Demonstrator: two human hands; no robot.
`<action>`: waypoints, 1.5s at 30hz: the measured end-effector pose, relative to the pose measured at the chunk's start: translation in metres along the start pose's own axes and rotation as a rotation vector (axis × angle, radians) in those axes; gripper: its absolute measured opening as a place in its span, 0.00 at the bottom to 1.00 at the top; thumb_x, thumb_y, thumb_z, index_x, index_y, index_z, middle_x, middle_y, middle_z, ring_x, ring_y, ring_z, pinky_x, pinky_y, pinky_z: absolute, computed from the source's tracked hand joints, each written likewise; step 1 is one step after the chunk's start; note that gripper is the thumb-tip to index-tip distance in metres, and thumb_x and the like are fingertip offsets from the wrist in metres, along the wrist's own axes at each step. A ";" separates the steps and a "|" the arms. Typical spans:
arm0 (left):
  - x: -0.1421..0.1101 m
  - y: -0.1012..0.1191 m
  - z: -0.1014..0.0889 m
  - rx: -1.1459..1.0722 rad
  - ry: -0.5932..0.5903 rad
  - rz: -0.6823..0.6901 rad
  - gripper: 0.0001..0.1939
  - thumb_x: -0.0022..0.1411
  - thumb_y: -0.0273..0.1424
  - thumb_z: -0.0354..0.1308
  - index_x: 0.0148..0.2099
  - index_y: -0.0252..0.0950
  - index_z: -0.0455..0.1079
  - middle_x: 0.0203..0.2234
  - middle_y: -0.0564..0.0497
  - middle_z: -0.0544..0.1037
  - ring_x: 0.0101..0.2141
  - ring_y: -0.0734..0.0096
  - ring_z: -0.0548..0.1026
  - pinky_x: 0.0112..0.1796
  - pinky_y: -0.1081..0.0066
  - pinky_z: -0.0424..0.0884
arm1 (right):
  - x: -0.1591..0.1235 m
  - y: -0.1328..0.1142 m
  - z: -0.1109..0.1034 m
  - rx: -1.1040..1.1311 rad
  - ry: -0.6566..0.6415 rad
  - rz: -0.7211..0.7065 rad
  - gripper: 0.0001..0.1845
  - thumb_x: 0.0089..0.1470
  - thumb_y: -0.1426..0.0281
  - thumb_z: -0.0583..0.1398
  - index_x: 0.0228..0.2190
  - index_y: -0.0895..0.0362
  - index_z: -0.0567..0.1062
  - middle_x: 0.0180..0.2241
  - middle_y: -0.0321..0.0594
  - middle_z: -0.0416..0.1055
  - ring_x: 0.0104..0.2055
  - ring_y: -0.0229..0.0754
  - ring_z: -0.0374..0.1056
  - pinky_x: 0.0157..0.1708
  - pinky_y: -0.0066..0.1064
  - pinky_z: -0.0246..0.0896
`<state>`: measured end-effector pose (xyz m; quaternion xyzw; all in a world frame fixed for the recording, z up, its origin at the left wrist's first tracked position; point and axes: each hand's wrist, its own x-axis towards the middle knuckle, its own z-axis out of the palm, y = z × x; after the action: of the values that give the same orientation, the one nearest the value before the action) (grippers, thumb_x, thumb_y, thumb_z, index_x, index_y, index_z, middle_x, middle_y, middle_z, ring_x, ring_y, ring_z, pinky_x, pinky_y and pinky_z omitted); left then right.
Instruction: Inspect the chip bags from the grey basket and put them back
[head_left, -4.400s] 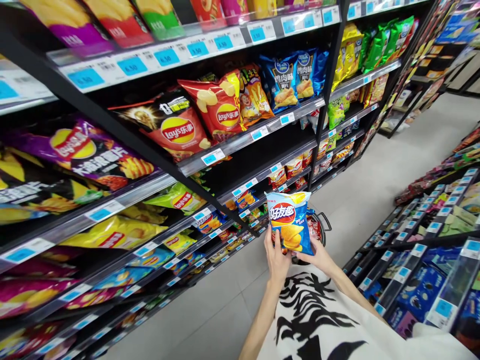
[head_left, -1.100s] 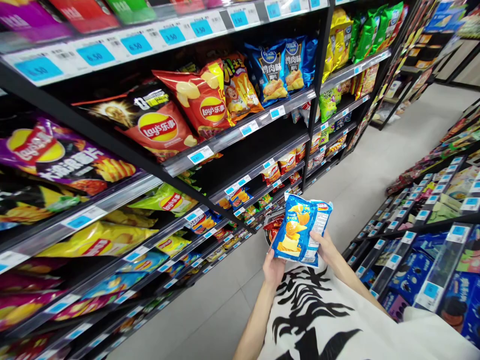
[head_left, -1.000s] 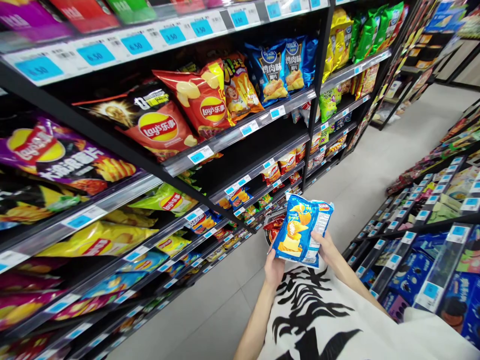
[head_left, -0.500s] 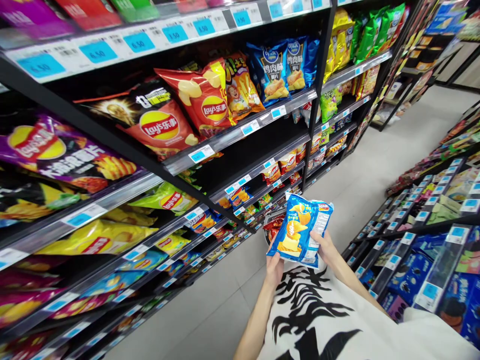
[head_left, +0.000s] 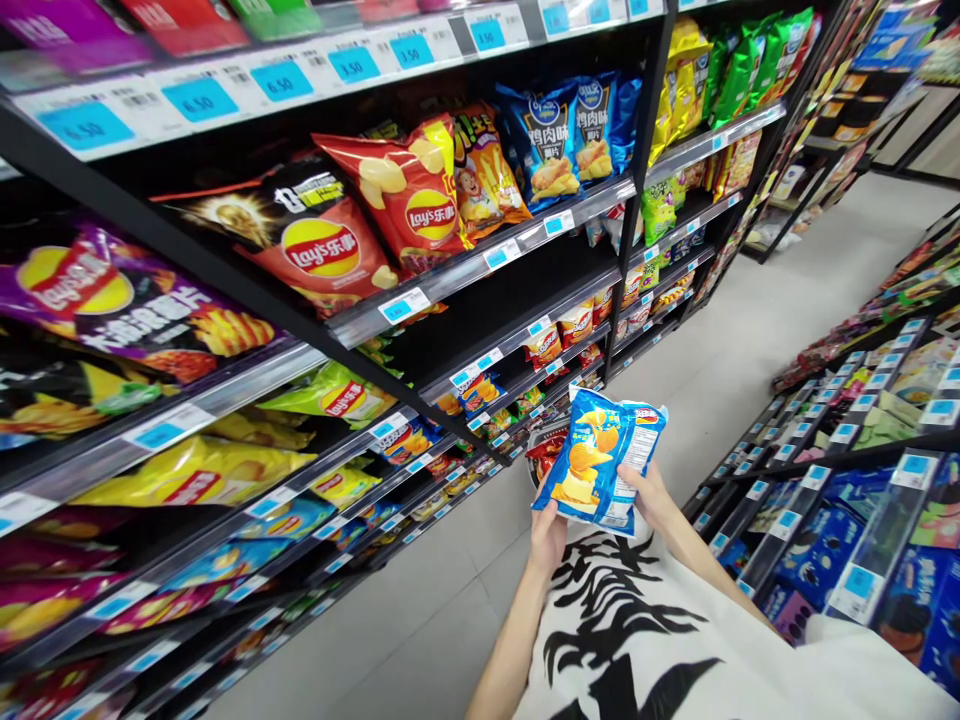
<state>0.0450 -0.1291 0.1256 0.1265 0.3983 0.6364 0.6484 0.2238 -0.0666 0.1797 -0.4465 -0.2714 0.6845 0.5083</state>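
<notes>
Blue bag [head_left: 598,455] tilted before my shirt [head_left: 622,620], text panel on its right side. My left hand [head_left: 550,537] grips its lower left corner, thumb on top; my right hand [head_left: 646,492] grasps the right edge. Snack shelves [head_left: 480,240] left.

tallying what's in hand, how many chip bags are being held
1: the blue chip bag, held between the left hand and right hand; another beneath could be hidden.
</notes>
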 end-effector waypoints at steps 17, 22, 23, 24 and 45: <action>0.003 0.001 0.001 -0.097 0.090 -0.059 0.31 0.58 0.46 0.70 0.62 0.41 0.77 0.60 0.42 0.81 0.65 0.43 0.73 0.64 0.51 0.68 | 0.001 0.003 -0.002 -0.015 -0.020 -0.009 0.46 0.36 0.54 0.81 0.56 0.48 0.78 0.49 0.46 0.85 0.52 0.66 0.81 0.55 0.59 0.77; 0.003 0.003 0.005 -0.096 0.096 -0.047 0.31 0.57 0.44 0.70 0.62 0.43 0.77 0.60 0.44 0.81 0.64 0.43 0.73 0.62 0.52 0.70 | 0.001 0.002 -0.001 -0.002 -0.025 -0.003 0.41 0.35 0.55 0.81 0.52 0.49 0.80 0.47 0.44 0.86 0.51 0.65 0.82 0.55 0.59 0.77; 0.002 0.004 0.005 -0.096 0.094 -0.045 0.31 0.57 0.44 0.70 0.62 0.43 0.77 0.60 0.44 0.81 0.65 0.43 0.73 0.62 0.52 0.70 | 0.001 0.002 -0.001 0.005 -0.021 0.000 0.41 0.35 0.56 0.81 0.52 0.49 0.80 0.46 0.44 0.86 0.51 0.65 0.82 0.55 0.59 0.77; 0.002 0.004 0.006 -0.095 0.093 -0.045 0.31 0.58 0.44 0.70 0.62 0.43 0.77 0.61 0.43 0.80 0.65 0.44 0.73 0.63 0.52 0.69 | 0.001 0.002 0.000 0.012 -0.016 0.003 0.41 0.35 0.56 0.81 0.52 0.49 0.80 0.46 0.44 0.86 0.51 0.65 0.82 0.55 0.59 0.77; 0.002 0.007 0.008 -0.096 0.090 -0.073 0.33 0.58 0.49 0.71 0.62 0.40 0.78 0.60 0.41 0.81 0.66 0.42 0.71 0.65 0.50 0.67 | 0.004 0.012 0.002 0.093 0.049 0.023 0.39 0.37 0.57 0.80 0.52 0.49 0.80 0.45 0.42 0.87 0.49 0.63 0.83 0.55 0.58 0.78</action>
<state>0.0451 -0.1236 0.1350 0.0521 0.4005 0.6356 0.6580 0.2160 -0.0662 0.1697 -0.4422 -0.2215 0.6911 0.5270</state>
